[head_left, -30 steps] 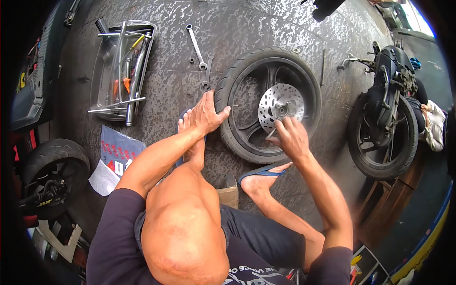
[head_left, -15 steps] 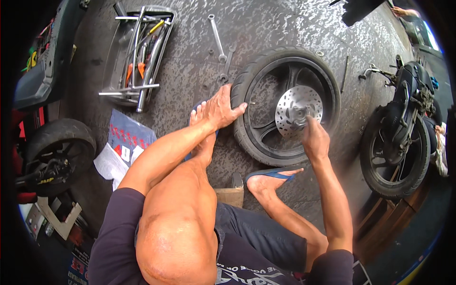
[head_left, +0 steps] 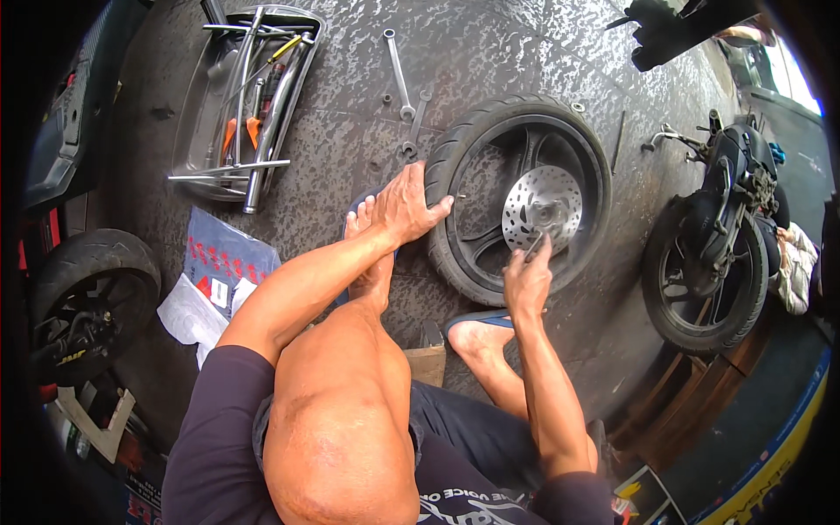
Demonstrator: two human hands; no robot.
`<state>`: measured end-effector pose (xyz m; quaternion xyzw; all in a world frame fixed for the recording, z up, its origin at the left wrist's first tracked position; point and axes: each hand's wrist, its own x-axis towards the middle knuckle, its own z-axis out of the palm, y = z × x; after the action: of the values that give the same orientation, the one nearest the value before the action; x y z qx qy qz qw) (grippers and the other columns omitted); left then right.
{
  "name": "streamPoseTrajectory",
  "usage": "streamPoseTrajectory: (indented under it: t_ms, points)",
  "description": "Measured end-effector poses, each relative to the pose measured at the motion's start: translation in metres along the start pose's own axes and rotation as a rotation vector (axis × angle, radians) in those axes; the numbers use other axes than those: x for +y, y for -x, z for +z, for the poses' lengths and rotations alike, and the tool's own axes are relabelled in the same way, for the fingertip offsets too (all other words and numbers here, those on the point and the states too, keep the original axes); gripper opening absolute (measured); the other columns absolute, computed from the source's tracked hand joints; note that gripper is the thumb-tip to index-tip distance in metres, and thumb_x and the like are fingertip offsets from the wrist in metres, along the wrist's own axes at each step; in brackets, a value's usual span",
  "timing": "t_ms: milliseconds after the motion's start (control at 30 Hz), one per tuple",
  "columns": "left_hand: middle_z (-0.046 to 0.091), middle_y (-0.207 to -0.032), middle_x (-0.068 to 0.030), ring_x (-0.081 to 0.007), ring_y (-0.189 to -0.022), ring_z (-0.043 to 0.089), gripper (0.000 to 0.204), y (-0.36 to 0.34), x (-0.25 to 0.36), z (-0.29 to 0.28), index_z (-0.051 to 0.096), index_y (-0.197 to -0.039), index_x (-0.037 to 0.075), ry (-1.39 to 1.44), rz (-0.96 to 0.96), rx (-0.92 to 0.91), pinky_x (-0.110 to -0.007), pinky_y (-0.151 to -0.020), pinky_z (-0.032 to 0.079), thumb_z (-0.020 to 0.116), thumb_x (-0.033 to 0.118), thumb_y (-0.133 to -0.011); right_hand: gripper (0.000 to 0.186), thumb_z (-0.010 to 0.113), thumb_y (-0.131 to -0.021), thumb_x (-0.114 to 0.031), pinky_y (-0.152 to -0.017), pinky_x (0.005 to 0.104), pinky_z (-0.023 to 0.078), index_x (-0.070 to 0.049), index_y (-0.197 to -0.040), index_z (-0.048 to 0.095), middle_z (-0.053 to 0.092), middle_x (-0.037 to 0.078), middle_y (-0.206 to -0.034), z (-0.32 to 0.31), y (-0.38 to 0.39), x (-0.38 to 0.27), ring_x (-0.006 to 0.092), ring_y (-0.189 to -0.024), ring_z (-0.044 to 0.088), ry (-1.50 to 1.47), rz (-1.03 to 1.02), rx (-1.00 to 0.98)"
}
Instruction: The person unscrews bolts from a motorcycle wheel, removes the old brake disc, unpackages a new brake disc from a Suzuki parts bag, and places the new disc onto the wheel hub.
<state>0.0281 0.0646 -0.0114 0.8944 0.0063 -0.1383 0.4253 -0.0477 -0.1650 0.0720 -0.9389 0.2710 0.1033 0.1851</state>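
A black motorcycle wheel [head_left: 451, 255] lies flat on the floor in front of me, with a drilled silver brake disc [head_left: 518, 206] at its middle. My left hand [head_left: 409, 208] holds the tyre's left edge, thumb over the sidewall and fingers along the tread. Low over the disc's lower edge, my right hand [head_left: 528, 282] is closed, pinching a thin grey metal piece [head_left: 535, 248] whose kind I cannot make out. The hub at the disc's centre looks blurred. Left of the wheel lie a long combination wrench [head_left: 398, 74] and a shorter wrench [head_left: 417, 125].
A tray [head_left: 186, 144] of bars and hand tools stands at the far left. A blue printed packet [head_left: 210, 249] and white paper [head_left: 188, 313] lie by my left arm. Motorcycles stand on both sides, with a wheel [head_left: 700, 280] at right. A thin rod [head_left: 619, 142] lies beyond my wheel.
My right hand has moved left and lower, from beside the hub to the disc's lower edge. The thin piece in its fingers now shows. My left hand keeps its place on the tyre.
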Motion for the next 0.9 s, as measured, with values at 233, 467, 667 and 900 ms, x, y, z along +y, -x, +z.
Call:
streamPoseTrajectory:
  t_ms: [233,467,667,900]
  points:
    - [0.058,-0.132,-0.0277,-0.0425,-0.119,0.058,0.084,-0.004,-0.005,-0.008,0.044,-0.138,-0.006,-0.062,0.026,-0.08,-0.05,-0.103,0.042,0.069,0.053,-0.084,0.037,0.079,-0.083,-0.025,-0.069,0.0444,0.051,-0.004,-0.111,0.066,0.066,0.011,-0.087,-0.057,-0.044,0.002,0.0307,-0.072,0.063,0.355,-0.933,-0.131]
    - [0.061,-0.127,-0.0263,-0.0418,-0.114,0.06,0.082,-0.004,0.004,-0.018,0.046,-0.136,-0.004,-0.034,-0.027,-0.118,-0.049,-0.098,0.044,0.07,0.054,-0.083,0.02,0.065,-0.095,-0.018,-0.079,0.0486,0.055,-0.004,-0.109,0.066,0.067,0.015,-0.106,-0.056,-0.112,-0.028,0.0396,-0.092,0.067,0.325,-0.356,0.099]
    - [0.062,-0.124,-0.0259,-0.0411,-0.112,0.061,0.082,-0.008,-0.002,-0.006,0.047,-0.135,-0.003,-0.035,-0.019,-0.091,-0.048,-0.096,0.044,0.07,0.055,-0.082,0.028,0.065,-0.093,-0.015,-0.092,0.0448,0.051,-0.004,-0.119,0.067,0.061,0.016,-0.126,-0.06,-0.1,0.003,0.0366,-0.114,0.06,0.325,-0.574,0.129]
    - [0.062,-0.123,-0.0282,-0.0451,-0.108,0.061,0.084,-0.005,-0.006,-0.005,0.046,-0.136,-0.004,-0.009,0.0,-0.058,-0.051,-0.096,0.045,0.072,0.054,-0.081,0.035,0.075,-0.084,-0.022,-0.103,0.0429,0.043,-0.01,-0.116,0.069,0.065,0.01,-0.121,-0.107,-0.115,-0.012,0.0286,-0.117,0.057,0.613,-1.281,-0.147]
